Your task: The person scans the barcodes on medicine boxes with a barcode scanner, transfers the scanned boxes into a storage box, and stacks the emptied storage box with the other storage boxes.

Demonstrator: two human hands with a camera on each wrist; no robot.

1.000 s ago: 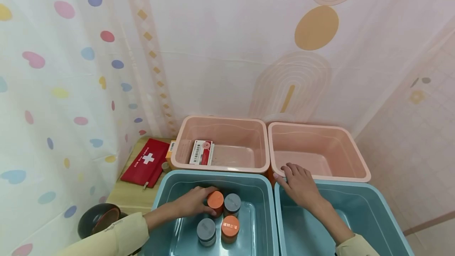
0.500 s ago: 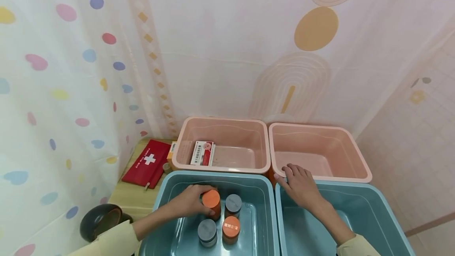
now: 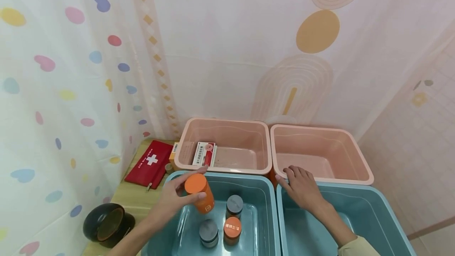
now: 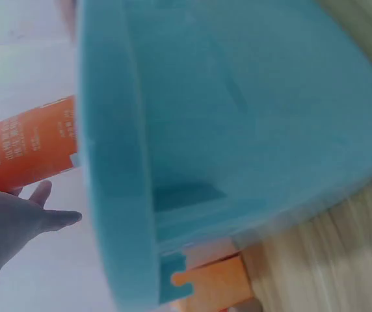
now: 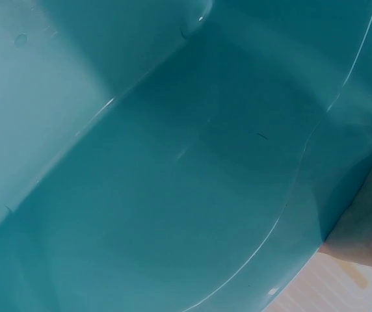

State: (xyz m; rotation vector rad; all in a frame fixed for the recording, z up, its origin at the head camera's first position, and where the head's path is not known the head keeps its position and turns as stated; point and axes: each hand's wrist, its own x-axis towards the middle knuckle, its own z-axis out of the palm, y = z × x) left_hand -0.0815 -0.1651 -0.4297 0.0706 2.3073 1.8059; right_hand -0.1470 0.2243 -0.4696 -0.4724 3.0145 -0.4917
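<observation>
You have the orange jar (image 3: 202, 197) up over the left blue bin (image 3: 264, 204), tilted, its lid leaning toward your left. Your left hand (image 3: 172, 196) grips it from the side, fingers behind and thumb in front; in the left wrist view the bin's rim hides the jar's lower end. The step in hand looks like lifting this jar out from among the others. I'd judge the next move calls for keeping that pinch firm, bringing the jar upright and taking its base past the rim without a knock; where you mean to set it, I can't tell.

Below it, three jars stand on the bin's floor: two grey-lidded jars (image 3: 208, 232) and an orange-lidded jar (image 3: 232, 229), near one another.

Your right hand (image 3: 300, 188) holds no jar. It rests, fingers loose, over the near rim of the right pink bin (image 3: 302, 157), beside the right blue bin (image 3: 373, 216), well apart from your left.

Farther out, the left pink bin (image 3: 236, 155) holds a white box (image 3: 205, 154). Off to your left sit the red pouch (image 3: 149, 165) and the dark bowls (image 3: 108, 224).
</observation>
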